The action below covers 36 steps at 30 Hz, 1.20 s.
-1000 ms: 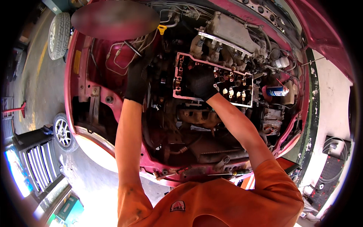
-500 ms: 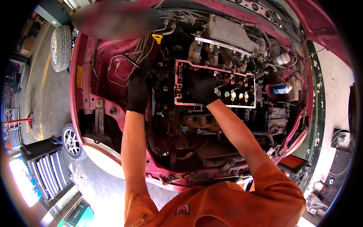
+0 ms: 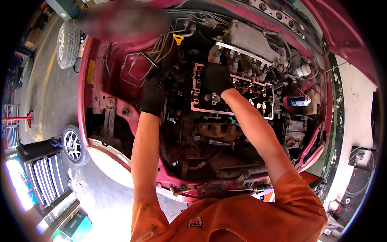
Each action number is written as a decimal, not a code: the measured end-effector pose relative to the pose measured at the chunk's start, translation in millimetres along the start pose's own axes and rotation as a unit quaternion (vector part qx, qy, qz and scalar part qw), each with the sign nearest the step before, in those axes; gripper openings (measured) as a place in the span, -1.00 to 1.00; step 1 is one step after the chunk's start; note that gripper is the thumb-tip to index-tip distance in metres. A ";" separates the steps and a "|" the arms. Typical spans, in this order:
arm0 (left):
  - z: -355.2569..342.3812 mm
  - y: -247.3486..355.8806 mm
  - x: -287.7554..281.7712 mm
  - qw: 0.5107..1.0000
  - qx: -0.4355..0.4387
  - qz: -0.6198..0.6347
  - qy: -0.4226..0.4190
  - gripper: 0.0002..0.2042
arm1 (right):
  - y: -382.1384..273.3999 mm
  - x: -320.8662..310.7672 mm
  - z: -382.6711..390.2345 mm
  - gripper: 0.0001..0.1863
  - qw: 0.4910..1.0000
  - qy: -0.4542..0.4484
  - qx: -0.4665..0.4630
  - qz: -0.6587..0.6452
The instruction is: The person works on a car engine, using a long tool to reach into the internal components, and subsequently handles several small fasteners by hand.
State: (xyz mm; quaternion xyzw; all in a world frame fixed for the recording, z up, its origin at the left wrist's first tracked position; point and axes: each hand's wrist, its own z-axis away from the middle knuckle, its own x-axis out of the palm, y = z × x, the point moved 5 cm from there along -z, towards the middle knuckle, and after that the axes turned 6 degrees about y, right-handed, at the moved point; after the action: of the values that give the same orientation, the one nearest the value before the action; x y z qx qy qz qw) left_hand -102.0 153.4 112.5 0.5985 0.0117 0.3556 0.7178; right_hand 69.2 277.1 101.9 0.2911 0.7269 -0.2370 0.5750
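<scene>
My left hand (image 3: 154,93), in a black glove, reaches into the dark gap at the left end of the engine. Its fingers blend into the shadow. A slim dark rod with a bright edge (image 3: 149,59) slants just beyond that hand; whether the two touch is unclear. My right hand (image 3: 217,78), also gloved in black, is over the far left part of the uncovered cylinder head (image 3: 212,111). Its fingers look curled downward, and whatever they grip is hidden beneath the glove. Valve-train parts (image 3: 258,97) show inside the head's bright rim, right of my wrist.
A grey intake cover (image 3: 248,34) and a yellow dipstick handle (image 3: 178,39) lie beyond the head. A spray can (image 3: 299,101) rests at the right of the red engine bay. Wheels (image 3: 73,145) and a tool cabinet (image 3: 46,177) stand left. A screwdriver (image 3: 262,188) lies on the front crossmember.
My right hand has shifted away from me and leftward over the cylinder head, uncovering part of its near left side. My left hand keeps about the same place; the view has shifted slightly.
</scene>
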 end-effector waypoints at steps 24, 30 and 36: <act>0.3 3.0 1.8 0.995 0.025 0.094 -0.016 -0.83 | -3.9 -22.6 3.2 -0.80 0.995 0.013 -0.042 -0.089; 3.5 4.7 0.2 0.996 -0.013 0.085 -0.010 -0.85 | -5.8 -19.2 3.2 -0.83 0.998 0.028 -0.028 -0.053; 2.7 4.1 0.2 0.997 -0.006 0.076 0.005 -0.85 | -3.9 -13.6 7.0 -0.83 0.995 0.067 -0.039 -0.056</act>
State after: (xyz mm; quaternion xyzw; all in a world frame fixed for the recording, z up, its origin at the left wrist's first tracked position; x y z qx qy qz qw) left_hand -102.7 151.3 116.9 0.5913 -0.0326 0.4125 0.6922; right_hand 73.7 267.5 113.5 0.2423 0.7878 -0.2204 0.5217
